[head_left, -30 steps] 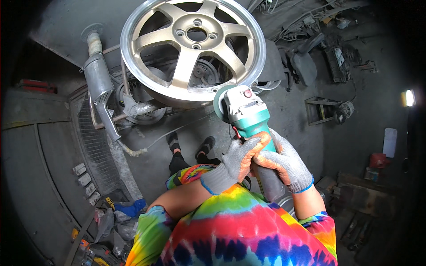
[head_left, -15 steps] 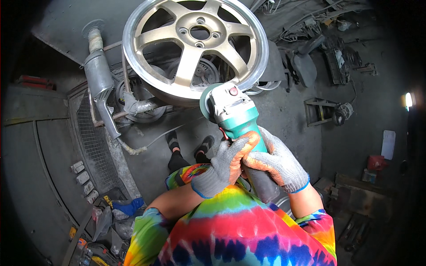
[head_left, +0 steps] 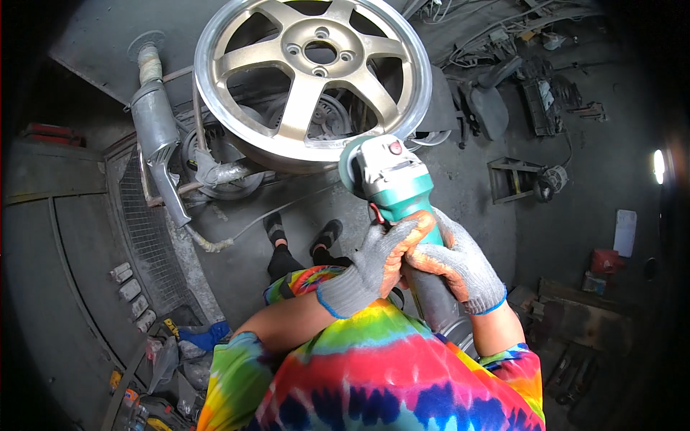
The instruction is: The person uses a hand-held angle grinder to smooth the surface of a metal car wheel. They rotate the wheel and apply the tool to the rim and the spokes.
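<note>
An angle grinder [head_left: 402, 190] with a teal body and a light grey head is gripped in both my hands. My left hand [head_left: 384, 257], in a grey knit glove with an orange palm, wraps its near side close to the red switch. My right hand [head_left: 463, 262], gloved alike, closes round the body from the right. The grinder's disc [head_left: 352, 167] is at the lower rim of a car wheel [head_left: 305, 108] with bronze spokes and a bright silver lip. Whether the disc touches the rim I cannot tell. Below my hands the grinder's grey rear part [head_left: 435, 298] shows.
A grey exhaust-like canister with a pipe [head_left: 154, 118] stands left of the wheel. More wheels [head_left: 223, 161] lie beneath it. A motor on a metal frame [head_left: 550, 183] stands on the floor at right. Bags and tools [head_left: 180, 366] crowd the lower left.
The grinder and both my hands have shifted slightly right along the wheel's lower rim. The wheel appears a little further left as the view moves. My grip is unchanged.
</note>
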Available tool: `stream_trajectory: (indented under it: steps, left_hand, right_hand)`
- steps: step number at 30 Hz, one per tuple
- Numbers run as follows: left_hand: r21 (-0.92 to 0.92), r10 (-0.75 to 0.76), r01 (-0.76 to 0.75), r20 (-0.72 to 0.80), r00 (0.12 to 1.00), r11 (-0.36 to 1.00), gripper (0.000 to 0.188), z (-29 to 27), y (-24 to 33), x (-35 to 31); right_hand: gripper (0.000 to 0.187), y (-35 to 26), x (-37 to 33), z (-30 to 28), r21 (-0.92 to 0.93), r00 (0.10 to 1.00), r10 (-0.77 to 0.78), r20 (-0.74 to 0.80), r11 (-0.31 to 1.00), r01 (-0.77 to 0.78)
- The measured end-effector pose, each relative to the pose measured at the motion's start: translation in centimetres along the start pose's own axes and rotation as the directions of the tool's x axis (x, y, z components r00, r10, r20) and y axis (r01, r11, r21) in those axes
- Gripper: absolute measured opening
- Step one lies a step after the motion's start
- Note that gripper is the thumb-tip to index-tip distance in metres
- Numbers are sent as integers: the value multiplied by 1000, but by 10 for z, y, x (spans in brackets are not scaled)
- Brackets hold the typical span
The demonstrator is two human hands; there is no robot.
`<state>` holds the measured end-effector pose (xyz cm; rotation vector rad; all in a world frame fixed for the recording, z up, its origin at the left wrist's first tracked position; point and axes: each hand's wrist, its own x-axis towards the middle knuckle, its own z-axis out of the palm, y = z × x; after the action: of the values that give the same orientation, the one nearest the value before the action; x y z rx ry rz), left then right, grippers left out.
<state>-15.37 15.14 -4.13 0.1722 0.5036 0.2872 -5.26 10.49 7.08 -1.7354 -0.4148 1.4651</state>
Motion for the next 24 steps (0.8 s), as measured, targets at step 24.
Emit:
stream_trajectory:
  steps: [24]
  left_hand:
    - [4, 110, -111, 48, 993, 994, 39, -11, -19, 10]
  right_hand:
    - [65, 15, 7, -15, -20, 994, -76, 77, 997, 78]
